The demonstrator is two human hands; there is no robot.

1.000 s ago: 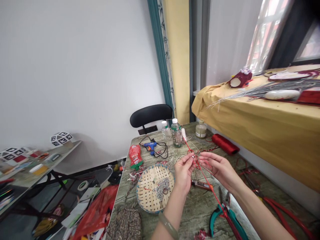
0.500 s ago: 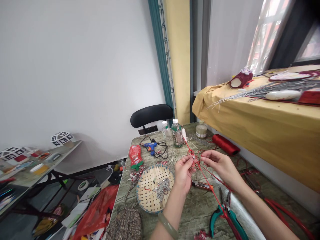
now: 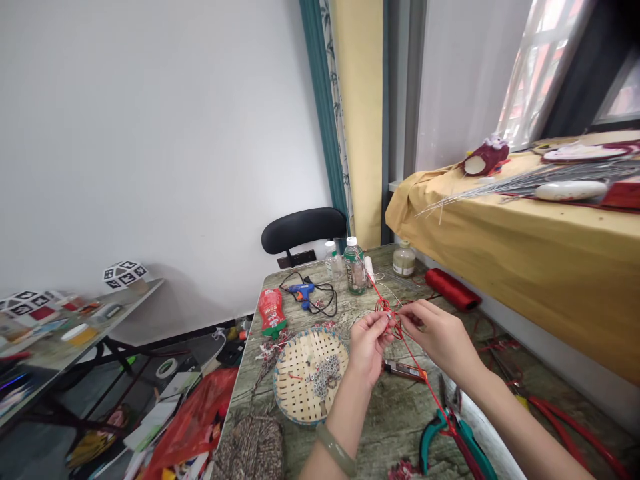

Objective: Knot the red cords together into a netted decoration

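Knotting red cord over the bench

My left hand (image 3: 367,340) and right hand (image 3: 434,337) both pinch the red cord (image 3: 395,325); the red pouch (image 3: 271,312) bears unreadable white lettering.

Above the middle of the bench (image 3: 400,427), the left hand (image 3: 367,347) and right hand (image 3: 440,337) pinch a knotted red cord (image 3: 395,320) between their fingertips. A woven tray (image 3: 295,393) of metal rings lies just left; teal-handled pliers (image 3: 440,433) sit toward the near edge.
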